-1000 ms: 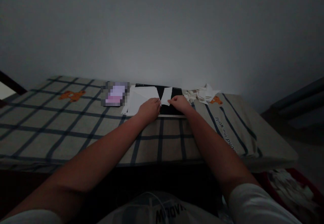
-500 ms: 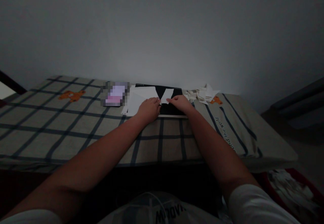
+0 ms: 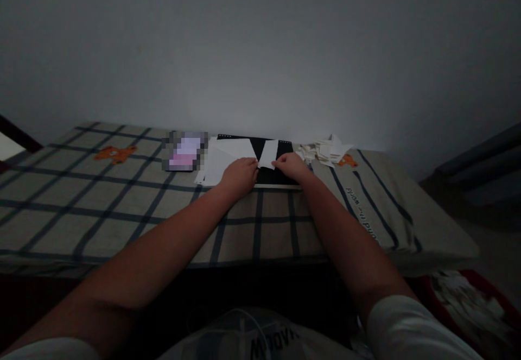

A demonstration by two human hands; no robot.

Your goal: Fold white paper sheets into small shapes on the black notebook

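So, pretty dim shot, but here's what's readable. Both hands are close together at the middle of the frame, working one small white paper piece [image 3: 267,155] that lies on a black board [image 3: 277,175]. The left hand [image 3: 240,174] rests with its fingertips pinning the paper's left edge, and the right hand [image 3: 290,164] pinches or presses the right edge; too dark to say which. The board sits on a bed with a plaid sheet [image 3: 122,202], up against the wall.

Just left of the board there's a loose stack of white sheets [image 3: 220,167], partly under the left hand, and beyond that a blurred-out patch. To the right of the board, a heap of small folded paper bits [image 3: 328,151] sits by an orange bear print [image 3: 347,160].

If this is a fold or crease, my take: keep the left fingertips flat as the anchor, line the edges up first, then run the right fingers along the line in one firm pass on the hard board, not the soft sheet.
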